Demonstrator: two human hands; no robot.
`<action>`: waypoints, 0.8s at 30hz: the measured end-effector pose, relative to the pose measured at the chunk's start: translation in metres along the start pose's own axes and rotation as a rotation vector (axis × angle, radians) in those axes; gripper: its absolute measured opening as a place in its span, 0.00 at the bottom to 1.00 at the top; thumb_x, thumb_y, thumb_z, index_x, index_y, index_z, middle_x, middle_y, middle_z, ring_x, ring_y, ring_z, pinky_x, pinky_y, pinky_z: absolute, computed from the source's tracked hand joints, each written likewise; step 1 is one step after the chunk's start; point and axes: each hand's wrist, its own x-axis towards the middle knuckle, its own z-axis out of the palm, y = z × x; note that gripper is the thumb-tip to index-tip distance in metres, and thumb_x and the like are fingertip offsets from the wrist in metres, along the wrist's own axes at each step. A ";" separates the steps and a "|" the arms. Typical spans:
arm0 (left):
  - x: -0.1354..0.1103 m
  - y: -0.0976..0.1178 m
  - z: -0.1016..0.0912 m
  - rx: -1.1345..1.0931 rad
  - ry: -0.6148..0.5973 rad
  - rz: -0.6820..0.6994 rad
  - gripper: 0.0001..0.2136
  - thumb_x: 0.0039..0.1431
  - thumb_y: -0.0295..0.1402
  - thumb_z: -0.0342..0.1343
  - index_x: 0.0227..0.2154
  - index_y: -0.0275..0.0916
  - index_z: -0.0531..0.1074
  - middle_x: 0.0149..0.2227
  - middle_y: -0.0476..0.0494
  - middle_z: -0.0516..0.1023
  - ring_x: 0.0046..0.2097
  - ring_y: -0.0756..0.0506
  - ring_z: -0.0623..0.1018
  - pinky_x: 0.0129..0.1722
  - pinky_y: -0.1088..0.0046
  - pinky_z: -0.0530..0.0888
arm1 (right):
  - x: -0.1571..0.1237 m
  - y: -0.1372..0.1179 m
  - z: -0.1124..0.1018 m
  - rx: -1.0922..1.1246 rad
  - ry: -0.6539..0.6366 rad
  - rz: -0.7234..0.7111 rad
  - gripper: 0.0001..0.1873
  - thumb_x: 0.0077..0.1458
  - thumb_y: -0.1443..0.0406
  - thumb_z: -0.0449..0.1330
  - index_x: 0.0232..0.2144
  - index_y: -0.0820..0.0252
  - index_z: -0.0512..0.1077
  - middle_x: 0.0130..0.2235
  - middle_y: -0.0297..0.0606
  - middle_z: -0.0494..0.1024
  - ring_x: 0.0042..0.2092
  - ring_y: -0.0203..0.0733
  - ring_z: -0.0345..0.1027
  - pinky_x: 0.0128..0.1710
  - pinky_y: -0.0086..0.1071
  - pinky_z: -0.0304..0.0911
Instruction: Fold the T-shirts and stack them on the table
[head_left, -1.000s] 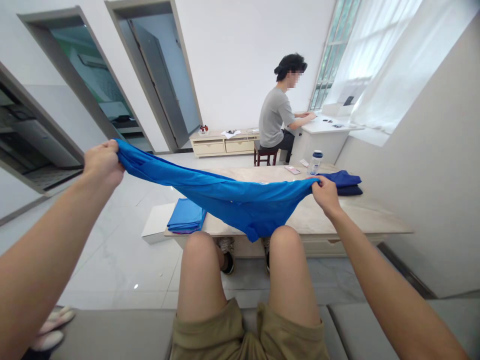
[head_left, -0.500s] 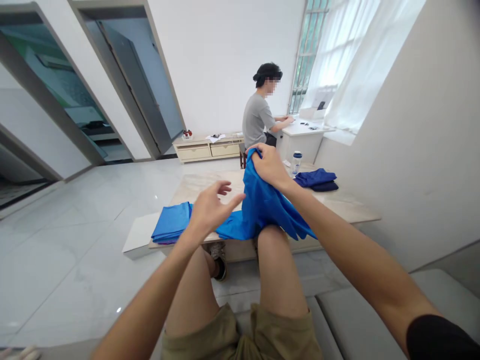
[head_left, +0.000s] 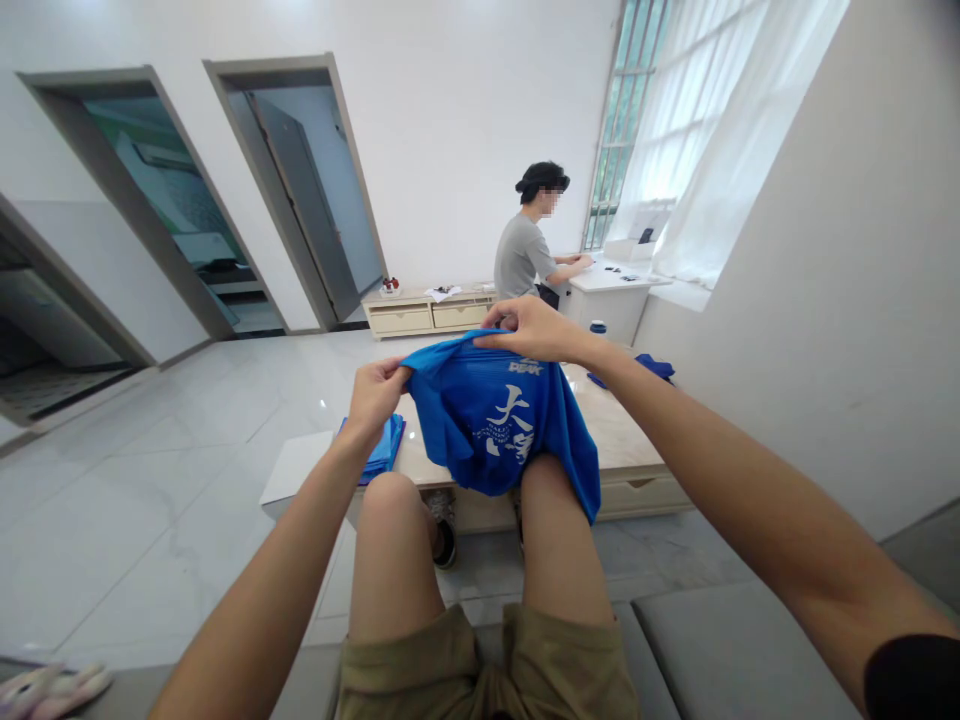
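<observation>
Now the left hand [head_left: 379, 390] is back on the blue shirt [head_left: 491, 425]; half a second ago it hovered open beside it. Its fingers pinch one top corner, and the right hand [head_left: 529, 330] pinches the other, slightly higher. The blue shirt hangs lengthwise down from both grips, print showing, over the knees, in front of the desk [head_left: 622, 440].

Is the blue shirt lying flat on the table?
No, the left hand and the right hand hold the blue shirt up in the air by its top edge.

Head-worn view, forward-down, close over knees
</observation>
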 end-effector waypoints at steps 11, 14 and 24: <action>0.019 0.051 -0.069 0.264 0.169 0.209 0.17 0.57 0.46 0.67 0.37 0.36 0.88 0.30 0.43 0.84 0.34 0.43 0.79 0.31 0.73 0.72 | 0.000 0.064 0.055 -0.445 -0.149 0.298 0.13 0.61 0.58 0.69 0.41 0.60 0.88 0.39 0.45 0.86 0.44 0.53 0.79 0.43 0.35 0.68; 0.014 0.045 -0.072 0.280 0.195 0.219 0.17 0.59 0.46 0.66 0.37 0.36 0.87 0.33 0.42 0.86 0.37 0.41 0.82 0.35 0.71 0.75 | -0.002 0.067 0.068 -0.569 0.001 0.339 0.15 0.66 0.61 0.64 0.46 0.59 0.88 0.49 0.53 0.86 0.54 0.59 0.78 0.51 0.41 0.70; -0.047 0.050 -0.054 0.102 -0.575 0.094 0.27 0.61 0.60 0.68 0.45 0.39 0.87 0.47 0.32 0.88 0.48 0.35 0.85 0.48 0.58 0.83 | 0.028 0.052 0.065 0.342 0.330 0.122 0.09 0.56 0.62 0.65 0.35 0.60 0.83 0.38 0.40 0.86 0.44 0.52 0.78 0.51 0.41 0.74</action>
